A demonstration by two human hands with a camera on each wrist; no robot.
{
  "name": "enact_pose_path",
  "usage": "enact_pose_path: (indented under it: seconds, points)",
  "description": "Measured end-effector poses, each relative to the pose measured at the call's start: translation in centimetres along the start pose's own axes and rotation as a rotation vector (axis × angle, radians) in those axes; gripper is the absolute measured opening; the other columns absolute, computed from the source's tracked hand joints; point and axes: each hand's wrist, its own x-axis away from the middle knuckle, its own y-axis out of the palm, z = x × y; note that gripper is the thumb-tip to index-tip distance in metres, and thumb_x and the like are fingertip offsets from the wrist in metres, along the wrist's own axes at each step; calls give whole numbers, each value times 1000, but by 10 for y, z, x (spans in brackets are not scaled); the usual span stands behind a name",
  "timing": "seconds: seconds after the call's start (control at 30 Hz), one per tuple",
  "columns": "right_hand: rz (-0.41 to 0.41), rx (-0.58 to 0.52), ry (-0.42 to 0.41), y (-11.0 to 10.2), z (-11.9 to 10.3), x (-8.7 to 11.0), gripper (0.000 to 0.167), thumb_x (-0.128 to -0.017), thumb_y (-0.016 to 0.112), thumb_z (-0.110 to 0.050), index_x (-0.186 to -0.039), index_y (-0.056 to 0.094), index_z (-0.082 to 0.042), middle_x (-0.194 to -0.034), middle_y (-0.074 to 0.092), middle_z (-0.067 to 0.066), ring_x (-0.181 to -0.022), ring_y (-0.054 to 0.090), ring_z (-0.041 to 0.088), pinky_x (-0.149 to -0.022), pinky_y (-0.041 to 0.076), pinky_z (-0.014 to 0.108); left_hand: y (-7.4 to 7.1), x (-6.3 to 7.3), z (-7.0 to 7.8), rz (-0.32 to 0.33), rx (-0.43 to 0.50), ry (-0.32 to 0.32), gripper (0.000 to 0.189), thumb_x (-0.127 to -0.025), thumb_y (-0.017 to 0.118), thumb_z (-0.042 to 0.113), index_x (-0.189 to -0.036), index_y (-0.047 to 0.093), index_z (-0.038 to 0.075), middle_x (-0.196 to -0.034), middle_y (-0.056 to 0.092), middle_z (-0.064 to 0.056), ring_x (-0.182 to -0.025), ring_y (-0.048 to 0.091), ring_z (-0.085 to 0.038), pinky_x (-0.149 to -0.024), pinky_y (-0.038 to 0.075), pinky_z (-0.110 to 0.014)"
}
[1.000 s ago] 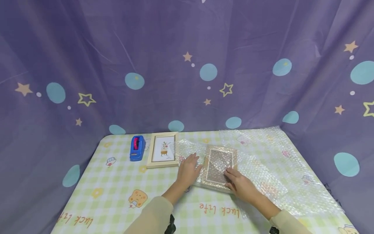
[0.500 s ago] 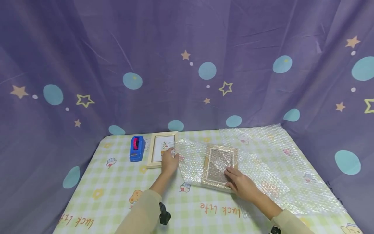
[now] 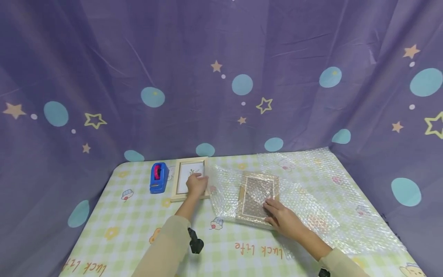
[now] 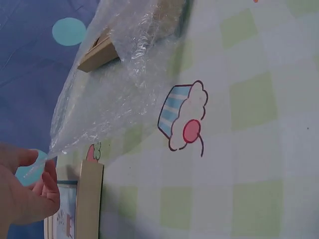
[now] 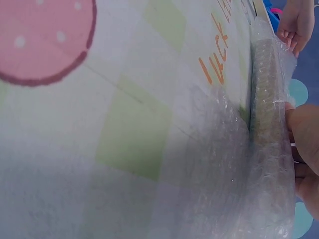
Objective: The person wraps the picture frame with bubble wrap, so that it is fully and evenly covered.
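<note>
In the head view, a picture frame lies flat under bubble wrap at the middle right of the table. My right hand rests on its right side, fingers laid over the wrapped surface. The left hand is above a second, uncovered frame with a plant picture. Seen from the left wrist, that hand pinches the free edge of the bubble wrap between thumb and fingers and holds it raised off the table. In the right wrist view, part of the right hand is against the wrapped frame.
A blue tape dispenser with a pink core stands left of the uncovered frame. More bubble wrap spreads over the table's right side. A checked tablecloth covers the table, and a purple curtain hangs behind it.
My left hand has moved left from beside the wrapped frame to over the uncovered frame, and now holds the wrap's left edge. The right hand has stayed on the wrapped frame.
</note>
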Motion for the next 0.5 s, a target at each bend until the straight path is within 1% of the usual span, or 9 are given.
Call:
enact_pose_path:
  seconds: [0.1,0.2,0.33,0.4,0.5]
  points:
    - [9,-1,-13,0,0,-1,48,-82,74,-23,-120,63,4,-128,61,22,-118,60,37,-95,53,44,0,1,2,-25,-22,37,27,-84,64,13,-103,69,-5,-103,71,-23,-103,64,-38,-94,53,-44]
    - [31,8,-33,1,-1,-1,48,-80,76,-21,-119,63,4,-126,62,23,-117,61,37,-94,53,44,-1,5,9,-5,-27,92,19,-82,63,10,-90,73,-4,-91,72,-21,-93,65,-36,-87,54,-43]
    - [40,15,-42,2,-2,0,48,-79,76,-20,-118,63,4,-126,62,23,-116,61,37,-93,53,44,-3,11,18,36,-3,128,17,-82,64,10,-87,72,-4,-85,72,-20,-85,65,-34,-78,54,-38]
    - [27,10,-39,1,-1,1,48,-80,75,-20,-119,63,4,-127,61,23,-118,60,37,-94,53,45,-3,14,22,43,7,126,16,-83,65,9,-87,72,-5,-84,71,-20,-82,66,-33,-72,54,-34]
    - [-1,2,-35,0,-1,1,48,-82,74,-22,-121,62,4,-130,60,23,-120,59,37,-96,52,44,-5,19,27,48,30,112,15,-83,65,8,-88,71,-5,-83,72,-20,-74,67,-27,-64,51,-26]
